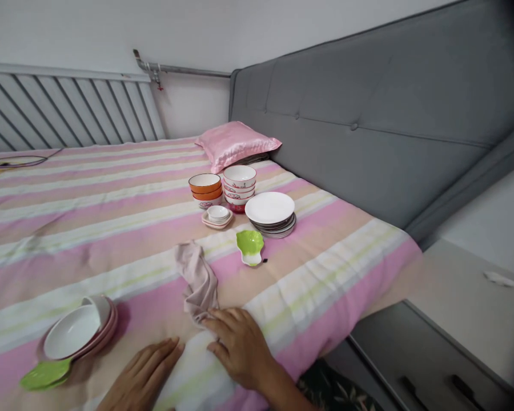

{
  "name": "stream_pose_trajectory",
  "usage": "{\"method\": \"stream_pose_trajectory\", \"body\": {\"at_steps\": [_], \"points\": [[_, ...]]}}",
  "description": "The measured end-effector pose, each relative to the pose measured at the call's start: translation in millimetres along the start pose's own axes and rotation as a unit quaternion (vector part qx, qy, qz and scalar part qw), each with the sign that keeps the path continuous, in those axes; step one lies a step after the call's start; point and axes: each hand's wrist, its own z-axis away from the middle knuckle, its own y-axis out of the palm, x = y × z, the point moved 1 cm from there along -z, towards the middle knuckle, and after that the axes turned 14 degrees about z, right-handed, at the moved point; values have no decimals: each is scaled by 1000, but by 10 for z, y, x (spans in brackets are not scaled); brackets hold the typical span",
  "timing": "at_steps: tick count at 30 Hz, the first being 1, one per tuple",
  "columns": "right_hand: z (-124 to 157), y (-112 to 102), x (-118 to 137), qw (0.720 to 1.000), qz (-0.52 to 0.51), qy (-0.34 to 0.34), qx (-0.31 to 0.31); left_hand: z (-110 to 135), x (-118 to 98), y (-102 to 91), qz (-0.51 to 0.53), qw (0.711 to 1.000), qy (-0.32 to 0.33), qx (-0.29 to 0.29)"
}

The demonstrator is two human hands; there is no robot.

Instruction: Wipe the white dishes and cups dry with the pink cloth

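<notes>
My right hand [239,342] rests on the striped bedspread [111,228], fingers curled on the near end of a crumpled beige cloth [197,279]. It also lies on a white plate or pad [192,371] that is blurred. My left hand [143,377] lies flat beside it, fingers stretched toward that white thing. To the left sits a pink plate stack [107,331] with a white bowl [71,334] and a white cup on it. A green leaf-shaped dish [45,374] lies at its front.
Farther back stand orange bowls [204,185], patterned white bowls [239,182], a white plate stack [269,208], small saucers [217,216] and a green leaf dish [251,245]. A pink pillow [235,142] leans by the grey headboard [368,125]. A grey bedside cabinet [432,354] stands at the right.
</notes>
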Motion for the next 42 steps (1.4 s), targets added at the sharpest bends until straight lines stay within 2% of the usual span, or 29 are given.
{"method": "stream_pose_trajectory", "body": {"at_steps": [3,5,6,8,10,12,13,15,19,23,25,29,33,38,42], "points": [[-19,35,43,1000,9,8,-15,-38,25,-57,-12,999,45,18],[-19,62,71,1000,15,6,-26,-34,11,-86,-5,999,42,-22],[-13,77,84,999,20,8,-32,-22,-10,-107,-13,997,30,-71],[9,116,106,999,34,10,-41,22,-67,-171,-51,981,-30,-184],[37,159,123,998,49,18,-47,92,-109,-274,-83,951,-121,-272],[65,194,137,996,59,26,-55,185,-95,-423,-98,914,-210,-334],[76,206,144,996,62,33,-57,236,-57,-507,-96,900,-248,-346],[94,221,158,995,68,42,-59,335,78,-671,-80,883,-305,-348],[110,240,186,992,92,56,-64,422,443,-853,3,910,-332,-247],[119,265,210,989,109,71,-71,373,616,-804,65,894,-411,-167],[122,274,220,988,111,81,-75,341,613,-742,76,889,-423,-159],[113,278,234,986,108,95,-77,290,641,-660,44,896,-390,-208],[84,263,249,985,118,97,-78,148,860,-609,41,913,-333,-233],[49,245,265,985,119,98,-75,-244,1204,-508,60,931,-259,-250],[31,258,253,986,109,104,-72,-554,1434,-451,94,952,-192,-220]]}}
